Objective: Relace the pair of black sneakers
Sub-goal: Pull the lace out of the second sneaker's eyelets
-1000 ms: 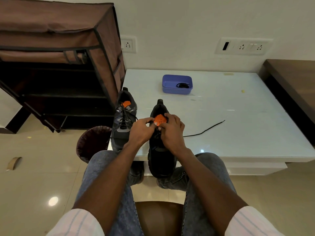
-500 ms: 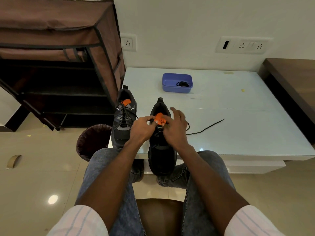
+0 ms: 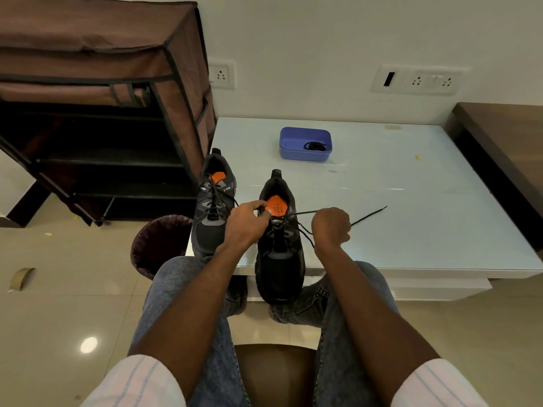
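Two black sneakers at the near left corner of the white desk point(image 3: 411, 207), toes toward the person, both overhanging the edge. Right sneaker point(image 3: 279, 254) sits between the hands; orange tongue label point(image 3: 276, 205) carries dark print, partly readable as "AIR", remainder too small to make out. Left sneaker point(image 3: 214, 207) just beside it, laced, also with an orange tongue patch and small white lettering on the collar, illegible. Left hand point(image 3: 245, 226): grip closed at the tongue top of the right sneaker, fingers curled, pinching at the eyelet area; exactly what it pinches cannot be told. Right hand point(image 3: 330, 227): grip closed in a fist round the black lace point(image 3: 302, 212), which runs taut from the top eyelets into the fist; free end trails rightward across the desk. Blue plastic box point(image 3: 305, 143) farther back on the desk, something dark coiled inside. Brown fabric shoe rack point(image 3: 97, 83) to the left; dark bin point(image 3: 158, 245) on the floor beside the desk.
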Tool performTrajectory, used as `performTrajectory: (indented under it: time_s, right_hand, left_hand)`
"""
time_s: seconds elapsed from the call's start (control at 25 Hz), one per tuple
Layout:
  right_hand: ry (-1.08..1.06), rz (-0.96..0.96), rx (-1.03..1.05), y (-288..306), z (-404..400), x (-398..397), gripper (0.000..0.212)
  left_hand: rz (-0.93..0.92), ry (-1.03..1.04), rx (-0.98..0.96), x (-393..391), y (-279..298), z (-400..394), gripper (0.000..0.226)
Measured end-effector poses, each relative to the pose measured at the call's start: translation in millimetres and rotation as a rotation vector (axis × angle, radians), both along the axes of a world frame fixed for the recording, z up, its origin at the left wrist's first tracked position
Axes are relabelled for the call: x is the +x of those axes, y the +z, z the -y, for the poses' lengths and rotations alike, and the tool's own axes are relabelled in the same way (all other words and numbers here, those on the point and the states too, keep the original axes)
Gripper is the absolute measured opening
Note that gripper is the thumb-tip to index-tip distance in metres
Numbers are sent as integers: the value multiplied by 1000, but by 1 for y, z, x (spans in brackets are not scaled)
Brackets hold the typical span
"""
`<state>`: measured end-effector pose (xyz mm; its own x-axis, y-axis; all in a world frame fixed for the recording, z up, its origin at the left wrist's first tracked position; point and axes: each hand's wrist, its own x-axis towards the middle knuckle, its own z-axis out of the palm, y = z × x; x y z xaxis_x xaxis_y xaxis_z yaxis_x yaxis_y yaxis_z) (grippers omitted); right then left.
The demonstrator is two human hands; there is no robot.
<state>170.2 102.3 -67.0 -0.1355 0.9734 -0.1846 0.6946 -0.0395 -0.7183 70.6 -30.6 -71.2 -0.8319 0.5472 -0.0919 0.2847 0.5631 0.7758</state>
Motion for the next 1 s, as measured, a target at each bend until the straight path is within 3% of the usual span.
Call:
performTrajectory:
  time_s: [0.04, 0.12, 0.2, 0.28, 0.44, 0.72, 0.84, 0.92, 1.0]
  right_hand:
    - [79, 38, 54, 1, 3, 1, 30]
    - [444, -41, 301, -3, 16, 0, 47]
    - [770, -11, 465, -14, 30, -6, 41]
    - [871, 70, 455, -27, 29, -13, 27]
    - [790, -109, 310, -22, 27, -9, 20]
    - [44, -352, -248, -2, -5, 2, 18]
    - [138, -32, -256, 4, -8, 20, 12]
    - [278, 253, -103, 2, -2, 24, 10]
    - [355, 262, 17, -1, 1, 22, 15]
  left_hand:
    - [4, 0, 4, 0, 0, 0, 32]
    - [12, 0, 15, 0, 1, 0, 30]
    - [12, -9, 28, 1, 0, 0, 25]
    - [12, -21, 30, 2, 0, 0, 22]
    - [2, -2, 39, 2, -1, 0, 22]
    - [17, 61, 0, -1, 0, 5, 21]
    - [29, 21, 20, 0, -1, 5, 20]
    - [17, -14, 4, 2, -2, 3, 24]
    - [8, -45, -13, 2, -3, 2, 31]
